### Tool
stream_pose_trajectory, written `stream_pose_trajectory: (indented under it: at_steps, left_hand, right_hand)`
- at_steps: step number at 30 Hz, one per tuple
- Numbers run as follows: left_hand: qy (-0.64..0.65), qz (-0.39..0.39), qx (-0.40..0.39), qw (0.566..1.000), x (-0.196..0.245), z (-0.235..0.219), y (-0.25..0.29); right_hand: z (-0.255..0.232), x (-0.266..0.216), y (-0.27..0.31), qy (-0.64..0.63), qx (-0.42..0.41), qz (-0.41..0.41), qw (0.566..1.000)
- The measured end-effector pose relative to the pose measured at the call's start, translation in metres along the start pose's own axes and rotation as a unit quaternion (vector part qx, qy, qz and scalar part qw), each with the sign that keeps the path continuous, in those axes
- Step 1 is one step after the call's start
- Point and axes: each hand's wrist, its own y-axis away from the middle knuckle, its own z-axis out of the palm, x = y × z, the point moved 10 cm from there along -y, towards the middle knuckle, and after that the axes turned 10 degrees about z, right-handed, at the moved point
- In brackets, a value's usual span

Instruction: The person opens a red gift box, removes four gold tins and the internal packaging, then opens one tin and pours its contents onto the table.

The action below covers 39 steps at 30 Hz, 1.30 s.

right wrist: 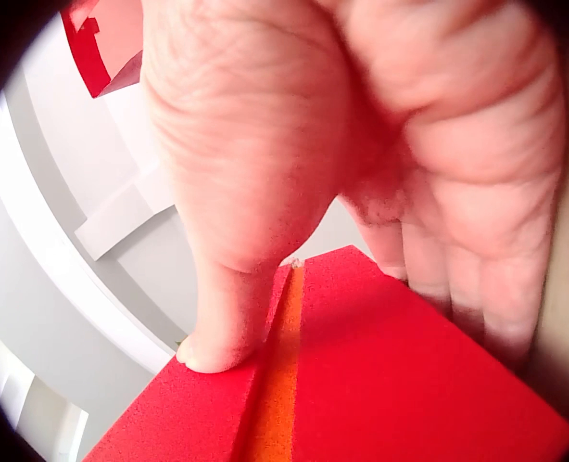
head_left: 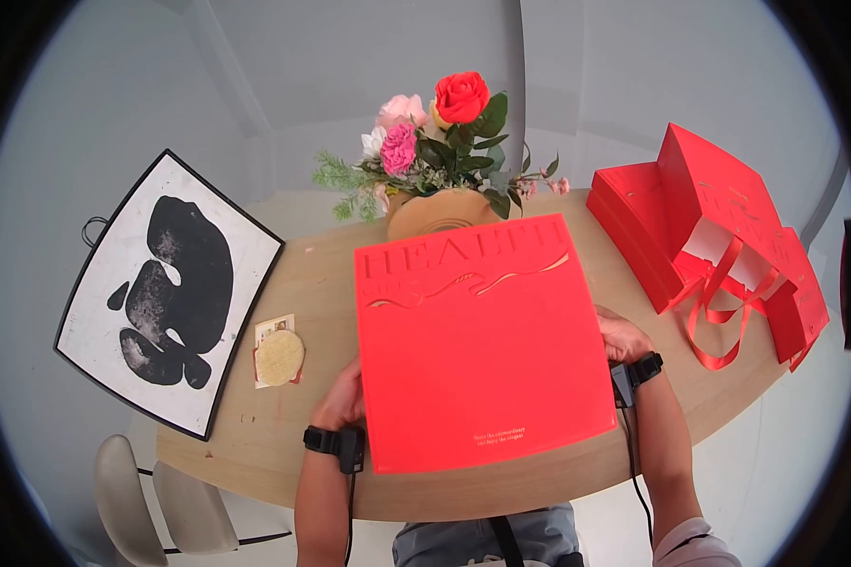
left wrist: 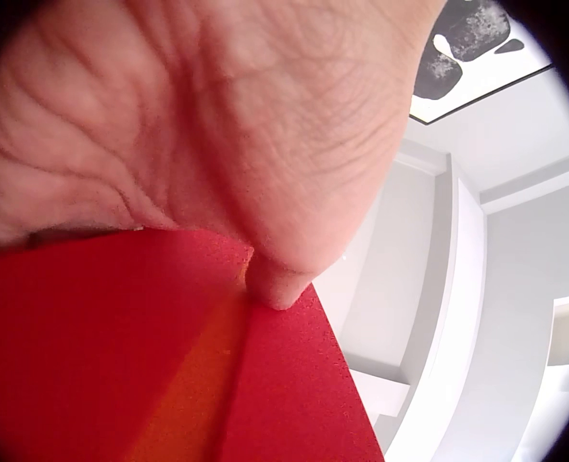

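A large red box (head_left: 487, 359) with HEALTH across its top end lies between the two hands in the head view. The left hand (head_left: 343, 397) grips its left side, fingers hidden beneath. In the left wrist view that hand (left wrist: 198, 115) has its thumb at the edge of the red box (left wrist: 82, 337). At the box's right side is the right hand (head_left: 622, 337). The right wrist view shows the right hand (right wrist: 342, 164) with its thumb on one face of the box (right wrist: 390, 366) and its fingers behind another, an orange strip running between.
An opened red box with ribbons (head_left: 728, 217) stands at the table's right. Flowers (head_left: 444, 142) rise behind a round wooden piece (head_left: 425, 210). Left lie a framed black-and-white picture (head_left: 175, 293) and a round yellowish pad (head_left: 280, 357) on cards. Chairs (head_left: 194, 506) stand lower left.
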Motion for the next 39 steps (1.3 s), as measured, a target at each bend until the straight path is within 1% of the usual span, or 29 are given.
stream_pose_trajectory:
  at_steps: [2,4,5,7,9,11,13,18,20,21,23,24,26,28,31,34,39]
  left_hand:
    - [0.041,0.003,-0.043,0.998,-0.003,0.000,-0.003]
    - [0.053,0.002,-0.042,0.998,-0.006,-0.003,-0.003]
    - [0.065,0.000,-0.041,0.997,-0.007,-0.004,-0.003]
    - [0.060,-0.002,-0.030,0.998,-0.009,-0.011,-0.003]
    - [0.057,-0.005,-0.018,0.998,-0.011,-0.013,-0.002]
    - [0.011,-0.001,0.003,1.000,-0.009,-0.016,0.000]
    - [0.007,0.002,-0.002,1.000,-0.009,-0.018,0.000]
    - [-0.010,0.014,0.003,1.000,-0.005,-0.014,0.003]
    - [-0.058,0.018,0.022,0.998,-0.001,-0.011,0.006]
    - [-0.057,0.018,0.022,0.998,0.003,-0.008,0.009]
    - [-0.113,0.006,0.039,0.993,0.007,-0.008,0.015]
    - [-0.114,0.006,0.039,0.993,0.007,-0.007,0.016]
    - [-0.099,0.032,0.021,0.994,0.010,-0.002,0.016]
    - [-0.089,0.035,0.019,0.995,0.010,-0.003,0.017]
    - [-0.082,0.043,0.010,0.996,0.008,-0.006,0.015]
    - [-0.086,0.045,0.009,0.995,0.011,-0.001,0.016]
    - [-0.086,0.044,0.006,0.995,0.010,-0.002,0.015]
  right_hand:
    - [0.001,-0.001,0.001,0.003,0.004,-0.004,1.000]
    - [-0.006,-0.001,0.000,0.017,0.021,-0.012,1.000]
    - [-0.003,-0.002,0.001,0.017,0.020,-0.011,1.000]
    - [-0.001,-0.008,0.007,0.034,0.060,-0.026,0.997]
    - [0.003,-0.011,0.009,0.033,0.067,-0.035,0.997]
    - [0.002,-0.011,0.008,0.031,0.075,-0.043,0.996]
    - [-0.008,-0.009,0.005,0.030,0.108,-0.048,0.993]
    - [0.000,-0.011,0.005,0.013,0.091,-0.063,0.994]
    - [0.002,-0.013,0.005,0.015,0.087,-0.070,0.994]
    - [-0.001,-0.012,0.004,0.023,0.091,-0.071,0.993]
    - [-0.006,-0.010,0.002,0.030,0.094,-0.072,0.992]
    - [-0.011,-0.008,0.001,0.031,0.095,-0.072,0.992]
    - [-0.017,-0.005,0.000,0.031,0.095,-0.072,0.992]
    - [-0.019,-0.003,0.000,0.073,0.091,-0.066,0.991]
    - [0.002,-0.012,0.007,0.055,0.089,-0.061,0.993]
    - [-0.008,-0.008,0.005,0.072,0.099,-0.059,0.991]
    - [-0.004,-0.009,0.007,0.072,0.106,-0.060,0.990]
